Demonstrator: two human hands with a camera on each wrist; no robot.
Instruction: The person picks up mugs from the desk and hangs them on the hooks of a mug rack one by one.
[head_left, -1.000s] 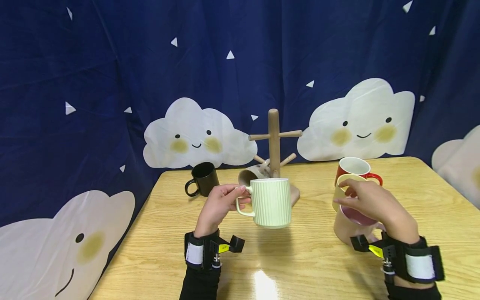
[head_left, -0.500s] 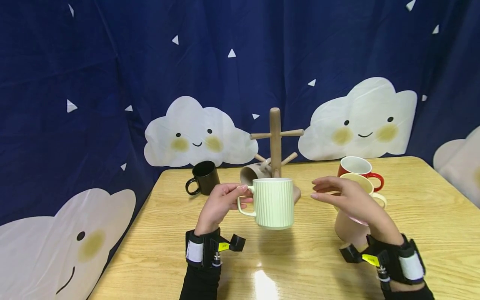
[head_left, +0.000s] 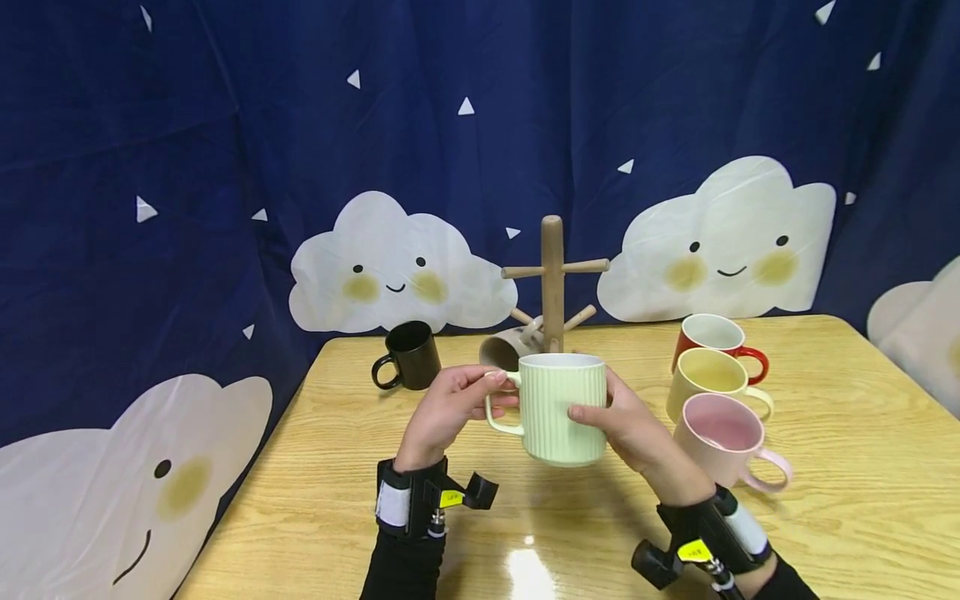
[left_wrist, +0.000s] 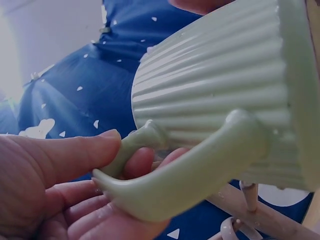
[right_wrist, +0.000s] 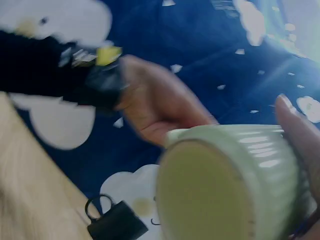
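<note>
A pale green ribbed mug is held upright above the table, in front of the wooden mug tree. My left hand pinches its handle between thumb and fingers, as the left wrist view shows close up. On the mug's other side my right hand grips the body, thumb across the front and fingers hidden behind. The mug's flat base faces the right wrist camera, which is blurred. Behind the green mug, a greyish mug lies tilted at the tree's lower part, partly covered.
A black mug stands at the back left of the wooden table. Along the right side stand a red mug, a yellow mug and a pink mug in a row. A blue cloud-patterned curtain hangs behind.
My right hand has come left from over the mugs on the right and taken hold of the green mug's body. The green mug, still held by my left hand, has shifted slightly right.
</note>
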